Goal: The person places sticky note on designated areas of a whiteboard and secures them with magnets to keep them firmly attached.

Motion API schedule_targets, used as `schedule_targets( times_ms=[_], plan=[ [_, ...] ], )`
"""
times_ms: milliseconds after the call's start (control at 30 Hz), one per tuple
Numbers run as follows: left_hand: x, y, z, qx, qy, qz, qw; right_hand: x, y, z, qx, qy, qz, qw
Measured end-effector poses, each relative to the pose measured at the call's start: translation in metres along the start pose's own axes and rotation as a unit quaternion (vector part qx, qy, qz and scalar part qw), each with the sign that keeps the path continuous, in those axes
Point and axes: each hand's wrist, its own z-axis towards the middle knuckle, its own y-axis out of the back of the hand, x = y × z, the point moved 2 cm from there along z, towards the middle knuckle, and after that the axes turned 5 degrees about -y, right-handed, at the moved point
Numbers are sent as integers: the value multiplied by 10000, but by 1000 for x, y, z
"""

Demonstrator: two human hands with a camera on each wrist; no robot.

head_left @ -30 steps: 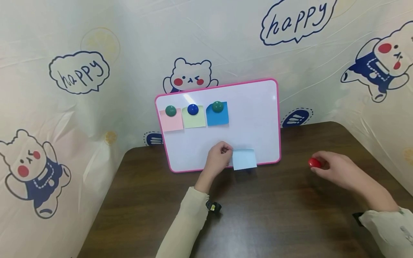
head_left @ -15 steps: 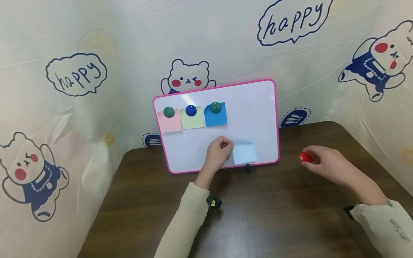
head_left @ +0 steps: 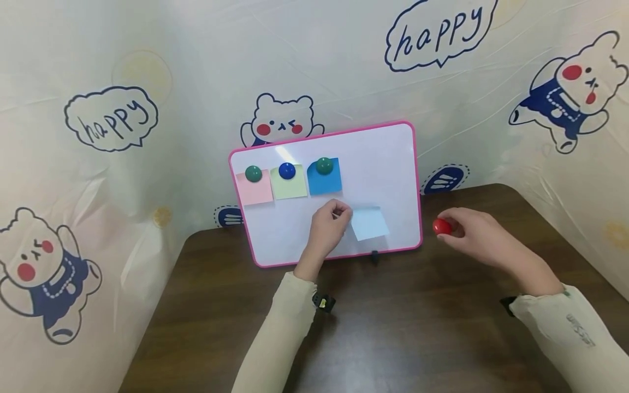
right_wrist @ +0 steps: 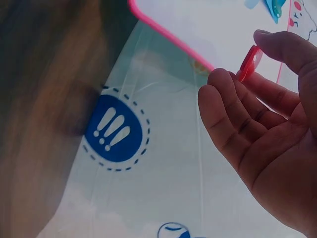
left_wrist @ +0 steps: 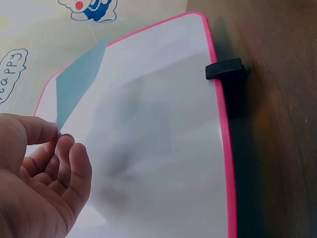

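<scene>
A light blue sticky note (head_left: 370, 224) is pinched at its left edge by my left hand (head_left: 328, 228), in front of the lower part of a pink-framed whiteboard (head_left: 380, 164). In the left wrist view the note (left_wrist: 79, 84) stands out at an angle from thumb and fingers. To the right of the board, my right hand (head_left: 484, 240) grips a round red magnet (head_left: 441, 226) between thumb and fingers. The right wrist view shows this magnet (right_wrist: 248, 63) edge-on. Along the board's upper left are a pink note (head_left: 255, 191), a pale green note (head_left: 290, 185) and a blue note (head_left: 325, 183).
Green magnets (head_left: 253, 174) sit on the pink and blue notes, and a dark blue magnet (head_left: 287, 171) on the green one. The board leans on a brown wooden table (head_left: 393, 327), with a black clip (left_wrist: 225, 69) on its bottom edge. A printed cloth (head_left: 196, 71) hangs behind.
My left hand has raised the light blue note up along the board from its bottom edge. My right hand has moved left and up, bringing the red magnet nearer the board.
</scene>
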Motion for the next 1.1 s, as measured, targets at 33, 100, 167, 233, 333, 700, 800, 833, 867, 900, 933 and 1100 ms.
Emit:
schedule_targets(
  times_ms=[33,100,167,233,333,700,800,833,867,900,933,1100],
  plan=[
    [0,0,1,-36,-35,56,10000,2,0,1,12,20,6,10000],
    [-2,2,2,-111,-86,149,9998,6,-1,4,36,39,6,10000],
    [-3,3,3,-165,-149,189,9996,10,-1,6,50,37,11,10000],
    [-5,3,5,-186,-210,207,9994,14,0,8,23,70,-3,10000],
    [-7,4,8,-207,-300,255,9990,20,3,12,-39,162,-24,9999],
    [-24,7,26,-448,-747,351,9956,49,15,31,-111,351,-44,9993],
    [-29,8,31,-530,-826,351,9946,56,16,37,-165,426,-57,9989],
    [-30,9,32,-560,-840,376,9942,59,16,39,-173,463,-50,9988],
    [-31,9,34,-582,-844,387,9940,61,15,41,-180,487,-36,9986],
    [-32,9,35,-601,-840,394,9939,64,15,43,-193,506,-31,9985],
    [-33,10,36,-619,-834,398,9938,67,15,45,-203,539,-39,9983],
    [-38,12,42,-704,-739,485,9936,81,13,54,-205,572,-37,9981]
  ],
)
